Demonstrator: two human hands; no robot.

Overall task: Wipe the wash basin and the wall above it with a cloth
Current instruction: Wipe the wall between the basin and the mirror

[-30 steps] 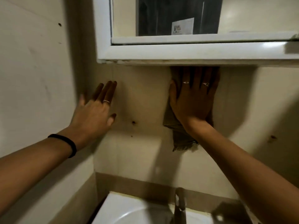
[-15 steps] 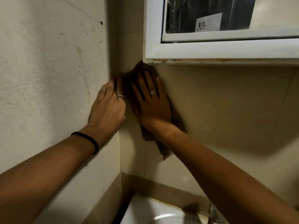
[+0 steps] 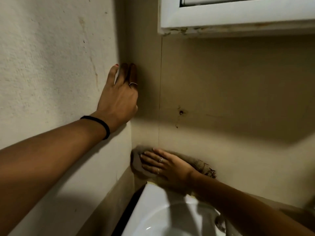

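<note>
Dim, warm-tinted view on my feed. Light falls from above left: textured cream side wall brightest. Broad soft shadows under white-framed cabinet and across beige back wall. Glossy white ceramic basin shows glare streaks. Wide-angle bending at edges; slight motion blur low right.

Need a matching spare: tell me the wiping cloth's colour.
Brown cloth, under the right hand; head view.

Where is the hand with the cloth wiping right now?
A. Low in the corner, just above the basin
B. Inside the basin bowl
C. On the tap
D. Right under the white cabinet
A. The right hand presses the brown cloth flat on the wall, low in the corner just above the wash basin rim, well below the white cabinet.
</note>
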